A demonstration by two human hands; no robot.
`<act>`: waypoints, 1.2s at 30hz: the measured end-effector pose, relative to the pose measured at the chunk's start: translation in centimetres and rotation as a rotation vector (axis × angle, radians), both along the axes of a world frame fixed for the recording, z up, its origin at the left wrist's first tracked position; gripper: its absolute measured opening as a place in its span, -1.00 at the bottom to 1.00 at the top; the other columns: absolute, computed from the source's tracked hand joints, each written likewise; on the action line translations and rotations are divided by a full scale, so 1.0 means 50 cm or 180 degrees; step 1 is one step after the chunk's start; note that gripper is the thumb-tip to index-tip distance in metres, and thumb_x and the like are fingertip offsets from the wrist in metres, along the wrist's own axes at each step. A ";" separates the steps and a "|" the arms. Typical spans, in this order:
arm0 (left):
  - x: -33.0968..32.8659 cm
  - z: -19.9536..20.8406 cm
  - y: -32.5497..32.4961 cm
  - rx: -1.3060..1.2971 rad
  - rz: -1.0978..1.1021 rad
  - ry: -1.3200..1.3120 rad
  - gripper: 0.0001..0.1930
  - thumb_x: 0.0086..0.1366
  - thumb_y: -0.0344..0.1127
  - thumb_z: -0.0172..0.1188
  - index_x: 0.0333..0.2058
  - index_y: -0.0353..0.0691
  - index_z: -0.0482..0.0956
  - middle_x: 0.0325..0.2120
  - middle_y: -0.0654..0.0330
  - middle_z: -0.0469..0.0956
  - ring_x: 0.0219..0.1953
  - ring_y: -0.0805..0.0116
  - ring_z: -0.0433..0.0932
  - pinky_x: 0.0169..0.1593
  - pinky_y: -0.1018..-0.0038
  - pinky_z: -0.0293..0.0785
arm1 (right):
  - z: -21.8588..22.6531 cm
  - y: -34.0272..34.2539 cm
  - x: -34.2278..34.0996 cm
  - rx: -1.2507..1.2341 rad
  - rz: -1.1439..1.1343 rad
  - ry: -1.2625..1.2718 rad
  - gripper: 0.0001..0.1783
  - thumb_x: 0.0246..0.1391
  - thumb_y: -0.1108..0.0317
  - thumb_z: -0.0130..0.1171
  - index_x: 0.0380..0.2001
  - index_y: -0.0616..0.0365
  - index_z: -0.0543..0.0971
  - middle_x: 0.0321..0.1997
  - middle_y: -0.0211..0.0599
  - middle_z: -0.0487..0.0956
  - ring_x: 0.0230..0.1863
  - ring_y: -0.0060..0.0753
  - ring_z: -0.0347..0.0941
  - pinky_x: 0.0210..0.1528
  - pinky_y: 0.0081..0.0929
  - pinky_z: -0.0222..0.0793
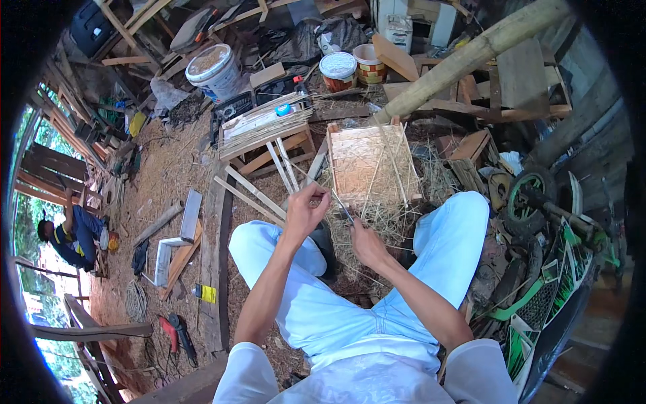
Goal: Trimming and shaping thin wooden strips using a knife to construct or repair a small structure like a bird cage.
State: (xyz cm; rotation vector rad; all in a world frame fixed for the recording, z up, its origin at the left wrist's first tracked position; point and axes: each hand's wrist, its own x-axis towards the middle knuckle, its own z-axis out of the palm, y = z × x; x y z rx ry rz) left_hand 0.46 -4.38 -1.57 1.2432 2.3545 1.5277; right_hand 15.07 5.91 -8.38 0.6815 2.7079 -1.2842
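Observation:
My left hand (308,207) is closed in a pinch on a thin pale strip, bamboo by its look, in front of my knees. Close by on its right, my right hand (369,244) grips a knife, its narrow blade (341,203) slanting up and left toward the left fingers. The knife's handle is mostly hidden in my fist. Beyond both hands stands a low wooden box (367,158), its top strewn with thin shavings. More shavings (363,232) are heaped between my legs. Further left, a bundle of thin strips (262,131) lies across a wooden crate, with a blue tape measure (283,108) on it.
A thick bamboo pole (471,57) slants in from the upper right. Buckets (215,71) stand at the back. On the left floor lie a red and black power tool (176,337) and coiled cord (136,301). A small wheel (528,195) is at right. Another person (77,236) sits far left.

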 end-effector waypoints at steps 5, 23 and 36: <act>-0.004 -0.013 -0.001 0.0051 0.0062 0.0003 -0.92 0.14 -0.49 0.17 -0.41 -0.40 0.54 -0.53 0.08 0.61 -0.47 0.38 0.63 -0.37 0.51 0.53 | -0.023 0.011 0.006 0.0010 0.0074 -0.0355 -0.72 0.03 0.54 -0.22 -0.16 0.42 0.27 -0.39 0.43 0.49 -0.22 0.39 0.46 -0.19 0.15 0.35; -0.014 -0.062 -0.010 0.0207 0.0300 -0.0711 -0.91 0.17 -0.51 0.16 -0.43 -0.46 0.50 -0.47 0.07 0.61 -0.39 0.40 0.62 -0.29 0.54 0.57 | 0.018 -0.034 0.004 -0.0061 -0.0018 0.0341 -0.74 0.09 0.49 -0.26 -0.17 0.46 0.24 -0.53 0.33 0.50 -0.39 0.33 0.49 -0.33 0.09 0.40; -0.015 -0.066 -0.009 0.0292 0.0325 -0.0829 -0.89 0.19 -0.50 0.16 -0.37 -0.48 0.51 -0.47 0.07 0.61 -0.36 0.39 0.62 -0.27 0.56 0.56 | -0.037 -0.013 0.020 -0.0025 -0.0042 -0.0288 -0.74 0.07 0.51 -0.27 -0.15 0.35 0.24 -0.37 0.31 0.53 -0.29 0.30 0.50 -0.24 0.08 0.43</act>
